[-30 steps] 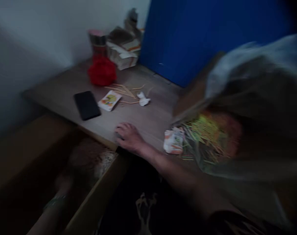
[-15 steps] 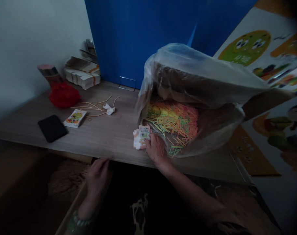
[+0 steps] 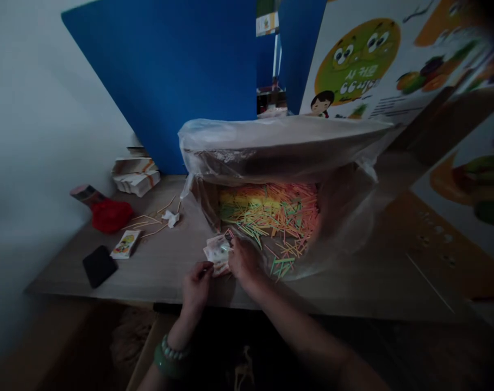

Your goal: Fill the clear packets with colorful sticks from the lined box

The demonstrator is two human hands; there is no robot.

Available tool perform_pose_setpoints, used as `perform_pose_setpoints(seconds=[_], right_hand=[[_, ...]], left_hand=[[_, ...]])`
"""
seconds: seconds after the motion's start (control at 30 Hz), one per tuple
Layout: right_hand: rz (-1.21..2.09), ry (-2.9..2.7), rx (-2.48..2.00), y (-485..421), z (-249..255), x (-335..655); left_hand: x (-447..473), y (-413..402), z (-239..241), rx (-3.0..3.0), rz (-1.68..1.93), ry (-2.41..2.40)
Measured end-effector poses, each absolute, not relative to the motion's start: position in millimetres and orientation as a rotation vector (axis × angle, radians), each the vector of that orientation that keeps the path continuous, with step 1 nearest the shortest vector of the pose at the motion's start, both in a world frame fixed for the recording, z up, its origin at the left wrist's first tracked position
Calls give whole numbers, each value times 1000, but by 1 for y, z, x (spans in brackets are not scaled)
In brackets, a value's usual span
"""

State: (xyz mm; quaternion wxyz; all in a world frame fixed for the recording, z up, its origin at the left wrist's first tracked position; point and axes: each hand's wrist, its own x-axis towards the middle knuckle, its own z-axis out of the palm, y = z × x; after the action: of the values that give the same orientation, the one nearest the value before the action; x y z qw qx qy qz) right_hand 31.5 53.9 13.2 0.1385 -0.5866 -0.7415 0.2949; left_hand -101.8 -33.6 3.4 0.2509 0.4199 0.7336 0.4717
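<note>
A loose pile of small white-and-orange printed packets [image 3: 217, 251] lies on the table in front of an opened plastic-lined box. My right hand [image 3: 243, 263] is closed on the pile's right edge, thumb and fingers pinching a packet. At the lower left corner of the pile, my left hand [image 3: 197, 282] has its fingertips pinched together at a packet's edge; dimness hides the exact grip. Many short coloured sticks [image 3: 271, 209], yellow, green, orange and pink, fill the box just beyond. Some sticks spill onto the clear plastic liner [image 3: 304, 269] beside my right wrist.
On the left are a black flat object [image 3: 99, 266], a small printed pack [image 3: 125, 244], a red bundle [image 3: 111, 215], thin pale strands [image 3: 149, 221], a crumpled white scrap [image 3: 170, 218] and stacked white cartons [image 3: 136, 176]. A blue panel [image 3: 169, 70] stands behind; printed boxes [image 3: 352, 65] rise at right.
My left hand has come up from below the table edge to the packets. My right hand stays at the pile. The camera view has turned to the right.
</note>
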Motion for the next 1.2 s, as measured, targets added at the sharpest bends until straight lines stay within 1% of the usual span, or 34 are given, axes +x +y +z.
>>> perform_pose_setpoints(seconds=[0.07, 0.13, 0.23, 0.33, 0.43, 0.47, 0.5, 0.53, 0.6, 0.67, 0.73, 0.83, 0.93, 1.03, 1.2], right_hand=[[831, -2113, -1602, 57, 15, 41], [878, -1975, -1491, 59, 13, 48], [1129, -1626, -1314, 59, 7, 56], [1449, -1364, -1155, 56, 2, 64], [1626, -1435, -1105, 58, 5, 79], [1594, -1557, -1112, 62, 9, 87], [1489, -1711, -1142, 68, 15, 95], [1318, -1882, -1190, 76, 21, 103], [821, -2167, -1332, 98, 33, 117], [428, -2393, -1418, 123, 43, 122], [231, -2557, -1413, 147, 45, 116], [116, -2711, -1445, 171, 40, 95], [10, -2809, -1465, 180, 32, 76], [-74, -2844, -1456, 182, 30, 71], [-129, -2812, -1414, 180, 36, 87]], left_hand=[[-101, -28, 6, 1088, 1278, 2028], [-97, -22, 11, 1033, 1287, 2054], [-84, -10, 23, 911, 1325, 1967], [-64, 6, 33, 803, 1275, 1702], [-47, 25, 36, 766, 1353, 1535], [-44, 30, 35, 747, 1403, 1518], [-42, 36, 33, 722, 1439, 1508], [-41, 40, 31, 699, 1450, 1504], [-40, 46, 26, 713, 1395, 1528], [-39, 47, 22, 918, 1261, 1569], [-35, 44, 19, 1309, 1077, 1578], [-29, 36, 12, 1963, 784, 1506], [-32, 30, 1, 2397, 561, 1518], [-41, 26, -13, 2543, 481, 1564], [-57, 22, -23, 2505, 506, 1630]])
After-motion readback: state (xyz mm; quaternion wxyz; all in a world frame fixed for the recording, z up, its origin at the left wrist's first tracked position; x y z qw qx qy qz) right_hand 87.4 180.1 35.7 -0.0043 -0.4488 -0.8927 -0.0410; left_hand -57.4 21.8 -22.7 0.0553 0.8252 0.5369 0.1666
